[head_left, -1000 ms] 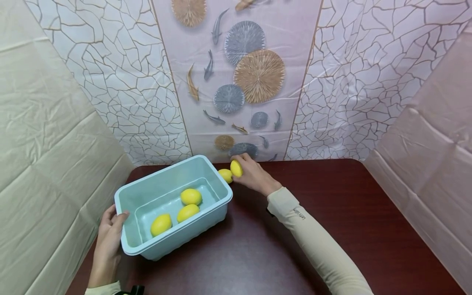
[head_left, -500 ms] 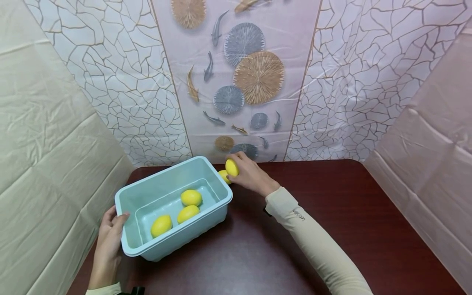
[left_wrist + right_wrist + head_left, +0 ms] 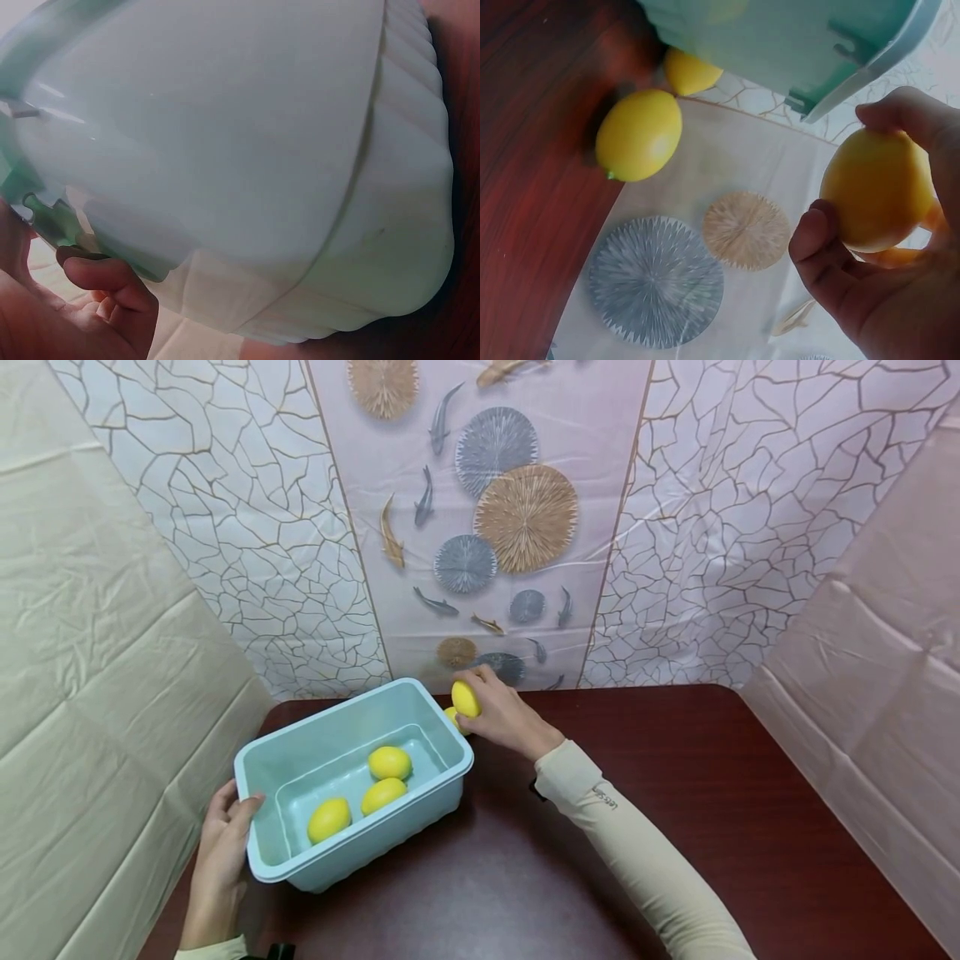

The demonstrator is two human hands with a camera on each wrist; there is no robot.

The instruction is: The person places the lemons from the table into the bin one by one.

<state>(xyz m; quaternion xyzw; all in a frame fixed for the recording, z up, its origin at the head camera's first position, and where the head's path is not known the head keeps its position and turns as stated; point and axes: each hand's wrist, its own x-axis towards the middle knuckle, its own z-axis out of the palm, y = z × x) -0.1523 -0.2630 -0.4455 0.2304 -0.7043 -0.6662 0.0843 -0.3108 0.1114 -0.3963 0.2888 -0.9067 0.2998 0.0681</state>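
Observation:
A light blue plastic bin [image 3: 352,827] stands slantwise on the table, with three lemons, one of them a lemon [image 3: 328,821] at its near left, on its floor. My left hand [image 3: 219,843] grips the bin's left end, thumb over the rim; the left wrist view shows the bin's outer wall [image 3: 225,150] close up. Beyond the bin's right end, my right hand [image 3: 506,714] holds a lemon [image 3: 877,191] between thumb and fingers, above the table. Below it, beside the bin, lies another lemon [image 3: 640,136]; one more lemon [image 3: 691,73] shows behind that in the right wrist view.
The dark red table [image 3: 675,810] extends to the right and in front of the bin. A patterned cloth [image 3: 525,518] hangs along the back edge, and beige cloth panels [image 3: 105,693] stand at both sides.
My right hand has moved slightly left with its lemon, toward the bin's right end, now covering more of the lemon on the table. The left hand and the bin stay nearly still.

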